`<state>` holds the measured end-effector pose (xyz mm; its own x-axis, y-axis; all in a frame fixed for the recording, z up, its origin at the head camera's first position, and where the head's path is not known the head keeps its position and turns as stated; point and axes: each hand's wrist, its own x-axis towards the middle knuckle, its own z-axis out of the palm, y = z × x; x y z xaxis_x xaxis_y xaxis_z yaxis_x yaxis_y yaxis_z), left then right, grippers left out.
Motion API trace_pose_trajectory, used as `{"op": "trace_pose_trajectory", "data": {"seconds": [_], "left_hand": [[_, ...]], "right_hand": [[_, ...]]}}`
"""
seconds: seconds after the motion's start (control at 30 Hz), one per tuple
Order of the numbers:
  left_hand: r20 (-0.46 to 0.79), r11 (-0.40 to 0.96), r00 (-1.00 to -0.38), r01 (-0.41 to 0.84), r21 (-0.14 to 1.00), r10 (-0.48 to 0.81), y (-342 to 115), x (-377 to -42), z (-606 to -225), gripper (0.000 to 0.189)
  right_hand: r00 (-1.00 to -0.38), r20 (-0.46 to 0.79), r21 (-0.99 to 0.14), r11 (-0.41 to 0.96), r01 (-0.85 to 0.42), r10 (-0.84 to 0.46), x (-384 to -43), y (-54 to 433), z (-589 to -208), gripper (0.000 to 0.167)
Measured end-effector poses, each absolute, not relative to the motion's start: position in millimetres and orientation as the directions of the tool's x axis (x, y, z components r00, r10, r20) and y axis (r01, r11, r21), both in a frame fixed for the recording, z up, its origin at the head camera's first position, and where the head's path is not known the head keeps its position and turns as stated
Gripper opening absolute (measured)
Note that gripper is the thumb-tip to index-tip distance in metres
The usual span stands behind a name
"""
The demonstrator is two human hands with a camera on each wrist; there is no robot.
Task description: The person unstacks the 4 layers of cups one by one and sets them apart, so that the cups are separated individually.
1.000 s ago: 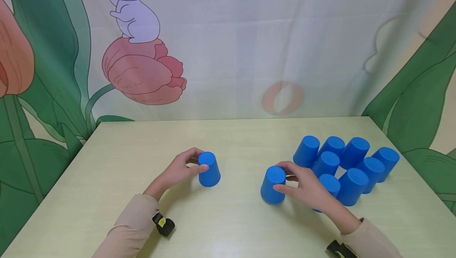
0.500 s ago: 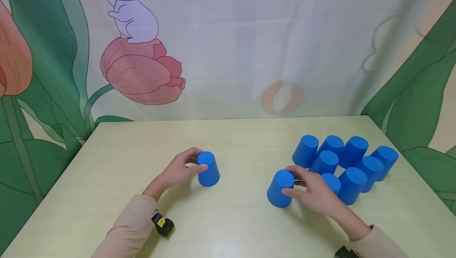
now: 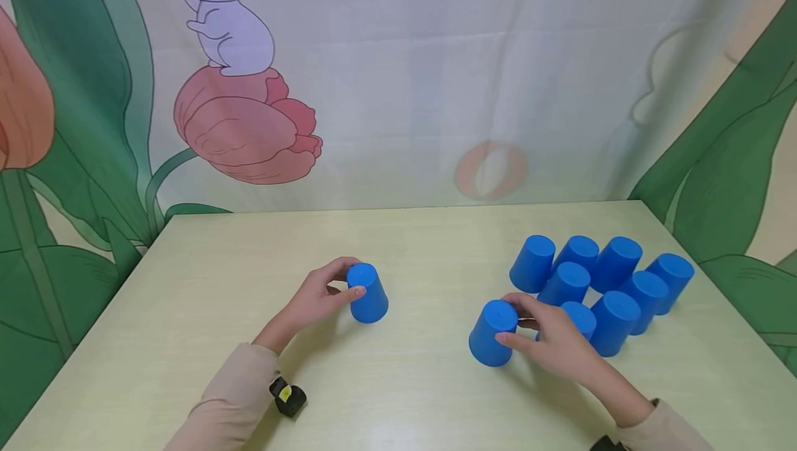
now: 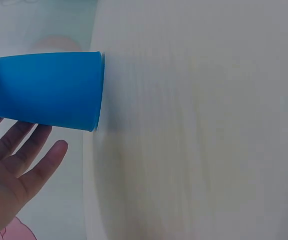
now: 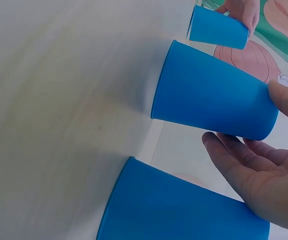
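Observation:
My left hand [image 3: 320, 299] grips an upside-down blue plastic cup [image 3: 369, 295] between thumb and fingers, left of the table's middle. In the left wrist view the cup [image 4: 46, 90] has its rim close to the tabletop; whether it touches is hard to tell. Another upside-down blue cup [image 3: 492, 333] is held by my right hand [image 3: 554, 340], thumb on its near side and fingers behind. The right wrist view shows this cup [image 5: 214, 95] with its rim at or just above the table.
Several upside-down blue cups [image 3: 615, 323] stand in a group at the right of the pale table [image 3: 398, 396], partly hidden by my right hand. One cup [image 5: 184, 210] stands close beside that hand. A curtain [image 3: 398, 91] with printed flowers hangs behind the table's back edge.
My right hand has brought its cup to the right and nearer to me. With its cup, my left hand has shifted slightly right. The grouped cups stay where they were.

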<state>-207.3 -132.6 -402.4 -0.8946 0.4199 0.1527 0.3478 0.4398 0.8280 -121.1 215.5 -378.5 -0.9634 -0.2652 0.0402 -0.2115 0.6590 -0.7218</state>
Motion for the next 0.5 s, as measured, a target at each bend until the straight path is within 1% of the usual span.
{"op": "trace_pose_trajectory", "data": {"seconds": [0.13,0.5], "left_hand": [[0.185,0.403,-0.883,0.372,0.836,0.431,-122,-209,-403,0.045],[0.227,0.387,-0.849,0.435,0.813,0.478,-86,-216,-402,0.044]], "right_hand": [[-0.964,0.038,-0.725,0.657,-0.207,-0.262,-120,216,-377,0.051],[-0.964,0.041,-0.727,0.654,-0.208,-0.262,-120,217,-378,0.051]]}}
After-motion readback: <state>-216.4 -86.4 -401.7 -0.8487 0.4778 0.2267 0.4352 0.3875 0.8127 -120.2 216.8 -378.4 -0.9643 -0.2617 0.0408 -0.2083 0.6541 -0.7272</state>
